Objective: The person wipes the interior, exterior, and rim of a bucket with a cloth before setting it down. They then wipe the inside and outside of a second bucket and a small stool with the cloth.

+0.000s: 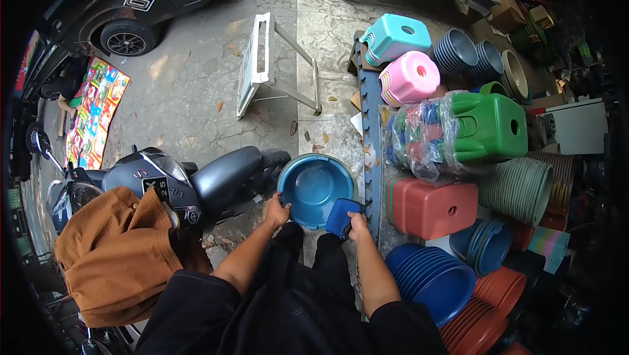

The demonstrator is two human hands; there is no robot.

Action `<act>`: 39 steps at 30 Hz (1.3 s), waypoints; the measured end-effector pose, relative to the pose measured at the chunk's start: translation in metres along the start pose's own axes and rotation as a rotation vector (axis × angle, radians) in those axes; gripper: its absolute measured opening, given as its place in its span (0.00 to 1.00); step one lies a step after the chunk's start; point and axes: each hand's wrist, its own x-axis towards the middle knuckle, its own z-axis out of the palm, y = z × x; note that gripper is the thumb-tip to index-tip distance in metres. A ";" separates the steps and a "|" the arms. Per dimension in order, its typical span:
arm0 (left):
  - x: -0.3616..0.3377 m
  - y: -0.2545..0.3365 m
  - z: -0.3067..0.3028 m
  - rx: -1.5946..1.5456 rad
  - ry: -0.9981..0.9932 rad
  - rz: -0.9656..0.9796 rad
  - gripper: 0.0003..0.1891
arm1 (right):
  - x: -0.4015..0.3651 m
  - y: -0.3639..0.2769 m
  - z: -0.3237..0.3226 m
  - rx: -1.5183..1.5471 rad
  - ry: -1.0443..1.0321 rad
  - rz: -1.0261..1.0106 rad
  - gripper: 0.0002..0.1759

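Observation:
A round blue plastic basin [313,184] sits at my feet, apparently with other basins nested under it. At its near left rim, my left hand [278,212] is closed on the edge. My right hand [358,225] grips a blue squarish pad [340,218], which overlaps the basin's near right rim in this view. I cannot tell what kind of thing the pad is.
A black motorcycle [223,175] with a brown cloth [118,253] stands on the left. To the right, a low stand [371,132] bears stacked stools [432,207], pails and basins [436,286]. An A-frame sign [262,66] and a parked car [137,1] are ahead.

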 end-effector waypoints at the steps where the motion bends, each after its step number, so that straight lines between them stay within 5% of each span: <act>1: 0.008 -0.007 0.004 -0.015 0.038 -0.003 0.33 | 0.004 0.003 -0.003 -0.026 0.008 -0.021 0.13; 28: 0.051 -0.025 0.001 -0.216 0.070 -0.043 0.33 | 0.018 0.018 -0.006 0.072 -0.105 0.044 0.14; 34: 0.050 -0.013 0.009 -0.284 0.136 -0.171 0.25 | 0.023 0.025 -0.014 -0.045 -0.042 -0.041 0.14; 39: 0.037 -0.001 0.011 -0.247 0.228 -0.028 0.19 | 0.008 0.013 -0.016 -0.038 -0.035 -0.036 0.15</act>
